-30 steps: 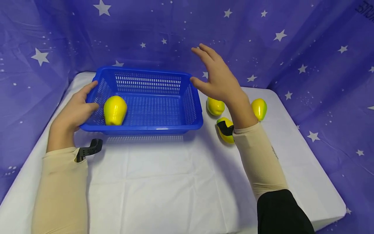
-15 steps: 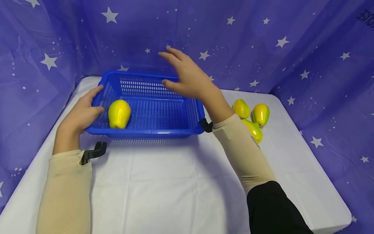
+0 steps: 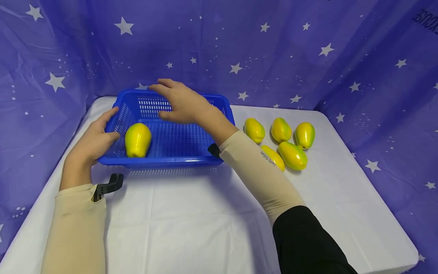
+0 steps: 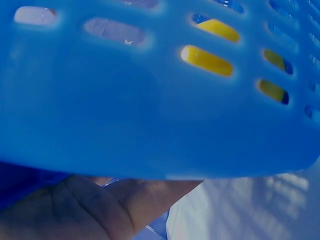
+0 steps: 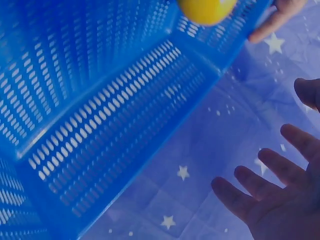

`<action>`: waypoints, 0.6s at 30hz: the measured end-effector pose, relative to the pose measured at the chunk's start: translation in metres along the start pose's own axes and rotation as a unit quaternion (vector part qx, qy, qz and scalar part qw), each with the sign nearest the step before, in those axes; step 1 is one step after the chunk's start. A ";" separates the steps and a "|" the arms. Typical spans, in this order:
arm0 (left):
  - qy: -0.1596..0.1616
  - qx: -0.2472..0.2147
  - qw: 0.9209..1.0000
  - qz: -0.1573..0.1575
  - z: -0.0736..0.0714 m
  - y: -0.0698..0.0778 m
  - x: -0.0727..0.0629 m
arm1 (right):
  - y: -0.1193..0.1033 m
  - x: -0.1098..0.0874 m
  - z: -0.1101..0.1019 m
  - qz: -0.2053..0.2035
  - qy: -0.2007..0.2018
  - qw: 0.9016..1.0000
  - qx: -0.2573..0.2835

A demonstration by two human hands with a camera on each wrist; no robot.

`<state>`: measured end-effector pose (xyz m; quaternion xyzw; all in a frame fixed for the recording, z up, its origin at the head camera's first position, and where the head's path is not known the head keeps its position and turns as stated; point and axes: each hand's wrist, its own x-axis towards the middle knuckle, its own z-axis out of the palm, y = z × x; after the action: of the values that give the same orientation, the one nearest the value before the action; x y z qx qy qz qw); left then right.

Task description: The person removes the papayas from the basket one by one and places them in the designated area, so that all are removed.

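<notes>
A blue plastic basket [image 3: 171, 161] with slotted walls stands on the white table in the head view. One yellow-green mango [image 3: 138, 140] is inside at its left end. My left hand [image 3: 89, 139] grips the basket's left rim, thumb over the edge; in the left wrist view, the basket wall [image 4: 110, 100] hides most of its fingers. Above the middle of the basket hovers my right hand [image 3: 184, 102], fingers extended and nothing held. Its spread fingers also show in the right wrist view, apart from the basket.
Several more mangoes [image 3: 281, 130] lie in a loose group on the white table [image 3: 342, 213], right of the basket. My right forearm partly covers one of them. A purple star-patterned curtain [image 3: 273, 49] hangs behind and along the sides.
My right hand has swept left and lower, from beyond the basket's right end to above its middle, uncovering more mangoes on the right. The left hand stays on the rim.
</notes>
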<state>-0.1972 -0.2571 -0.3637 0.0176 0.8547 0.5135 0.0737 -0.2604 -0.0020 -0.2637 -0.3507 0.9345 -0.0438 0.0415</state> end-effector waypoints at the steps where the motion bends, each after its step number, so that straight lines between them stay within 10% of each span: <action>1: 0.000 -0.003 1.000 0.001 0.000 -0.001 0.000 | -0.002 0.003 0.002 -0.001 -0.010 1.000 0.001; 18: -0.005 -0.008 1.000 -0.002 -0.001 -0.001 0.000 | -0.030 0.039 0.023 -0.048 -0.132 0.989 -0.039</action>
<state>-0.1974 -0.2586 -0.3640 0.0182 0.8500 0.5205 0.0793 -0.2677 -0.0518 -0.2855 -0.3992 0.9040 0.0377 0.1482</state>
